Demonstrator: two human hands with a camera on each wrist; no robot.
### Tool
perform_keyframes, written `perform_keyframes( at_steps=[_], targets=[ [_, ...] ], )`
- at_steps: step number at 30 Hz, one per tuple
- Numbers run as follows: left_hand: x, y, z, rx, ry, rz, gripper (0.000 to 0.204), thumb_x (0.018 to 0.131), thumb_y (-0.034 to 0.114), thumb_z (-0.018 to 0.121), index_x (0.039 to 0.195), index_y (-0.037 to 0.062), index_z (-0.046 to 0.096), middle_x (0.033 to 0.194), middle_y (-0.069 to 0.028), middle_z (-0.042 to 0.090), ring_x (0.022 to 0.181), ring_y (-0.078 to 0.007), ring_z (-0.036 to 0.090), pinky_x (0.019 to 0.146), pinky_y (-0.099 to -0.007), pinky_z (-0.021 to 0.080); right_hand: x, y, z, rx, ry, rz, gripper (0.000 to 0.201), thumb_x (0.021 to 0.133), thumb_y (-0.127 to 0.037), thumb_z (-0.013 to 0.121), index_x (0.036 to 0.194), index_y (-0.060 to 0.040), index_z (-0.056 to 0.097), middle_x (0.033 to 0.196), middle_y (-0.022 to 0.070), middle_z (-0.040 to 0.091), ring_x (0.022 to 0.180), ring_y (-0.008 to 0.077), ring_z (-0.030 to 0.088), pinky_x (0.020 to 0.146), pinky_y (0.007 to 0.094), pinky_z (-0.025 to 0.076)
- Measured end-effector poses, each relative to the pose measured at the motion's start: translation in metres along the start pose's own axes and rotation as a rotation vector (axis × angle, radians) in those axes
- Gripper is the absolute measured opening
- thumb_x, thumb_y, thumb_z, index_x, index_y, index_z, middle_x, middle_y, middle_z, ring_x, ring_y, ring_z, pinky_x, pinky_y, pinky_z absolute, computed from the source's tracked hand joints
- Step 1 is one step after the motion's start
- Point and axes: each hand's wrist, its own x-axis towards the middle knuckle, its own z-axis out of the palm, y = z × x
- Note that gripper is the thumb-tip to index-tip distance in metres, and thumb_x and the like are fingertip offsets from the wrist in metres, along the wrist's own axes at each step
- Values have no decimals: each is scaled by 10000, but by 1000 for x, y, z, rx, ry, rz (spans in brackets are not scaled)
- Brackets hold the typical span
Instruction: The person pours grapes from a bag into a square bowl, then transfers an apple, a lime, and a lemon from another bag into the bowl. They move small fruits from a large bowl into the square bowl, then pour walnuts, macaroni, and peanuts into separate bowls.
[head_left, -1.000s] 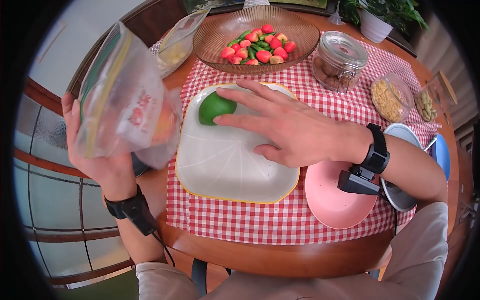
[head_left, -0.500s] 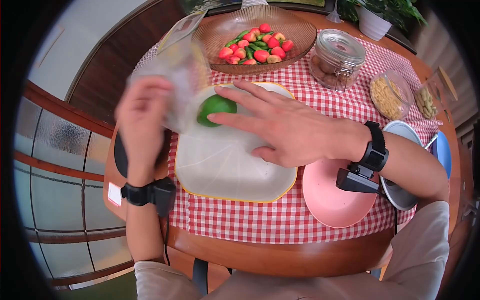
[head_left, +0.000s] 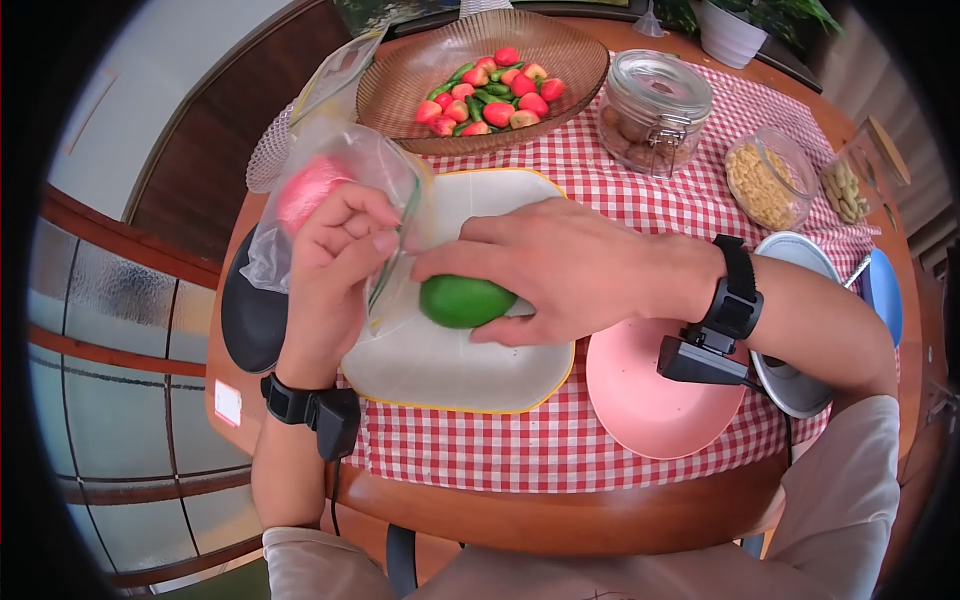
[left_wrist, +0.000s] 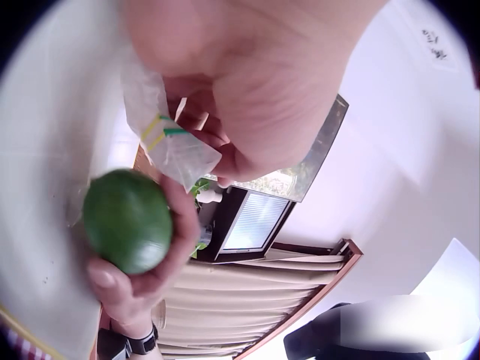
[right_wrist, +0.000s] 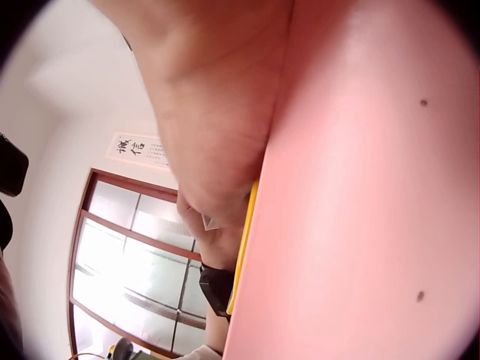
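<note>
A clear zip bag (head_left: 268,248) with a green and yellow seal hangs from my left hand (head_left: 335,265), whose fingers and thumb pinch it near its mouth. Inside shows a round pinkish-red thing (head_left: 315,188), blurred by the plastic. My right hand (head_left: 580,262) grips a smooth oval green fruit (head_left: 460,304) between fingers and thumb, over the white yellow-rimmed plate (head_left: 455,375). In the left wrist view the green fruit (left_wrist: 127,221) sits against the right fingers, just below the bag (left_wrist: 184,154). The right wrist view shows mostly the palm.
Beyond the plate stands a brown glass bowl (head_left: 395,105) of small red fruits and green peppers. A clamp-lid jar (head_left: 660,85) and smaller containers line the right. A pink plate (head_left: 650,410) lies under my right wrist, a dark plate (head_left: 245,320) at the left.
My left hand has brought the bag inward and turned its mouth toward the plate. My right hand, earlier with fingers spread on the green fruit, now grips it and has drawn it nearer.
</note>
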Motion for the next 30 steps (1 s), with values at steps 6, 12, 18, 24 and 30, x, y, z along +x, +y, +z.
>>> perform_keyframes(
  at_steps=[6,12,18,24,30],
  targets=[
    [-16,20,11,-55,-18,180,210,939,56,636,1125,34,542,1016,-49,639,886,-81,618,839,-225,481,11,14,1,80,631,-446,678,781,-332,870,1356,-99,598,1183,115,688,1085,359,667,895,449,552],
    [-21,22,21,-38,40,323,204,953,50,628,1129,22,529,1016,-71,624,903,-112,620,846,-249,492,-1,1,1,124,491,-327,694,781,-364,883,1347,-83,596,1210,126,705,1040,350,711,859,428,580],
    [-21,12,7,19,54,433,183,971,40,625,1134,14,546,1031,-76,607,924,-124,607,860,-266,490,0,8,11,-44,549,-179,506,821,-237,793,1290,-165,620,1095,82,723,726,317,718,608,414,565],
    [-20,7,4,59,3,456,188,985,62,628,1154,12,560,1162,-123,614,1044,-154,618,929,-297,497,1,9,2,-282,565,-233,408,814,-142,752,1215,-162,679,1031,105,670,814,327,708,638,440,555],
    [-21,14,0,69,53,473,344,987,204,686,1246,46,524,1262,-168,601,1136,-214,616,1036,-373,490,8,4,11,-126,808,-35,498,854,-150,752,1329,-129,607,988,119,642,923,346,666,733,466,550]
  ],
)
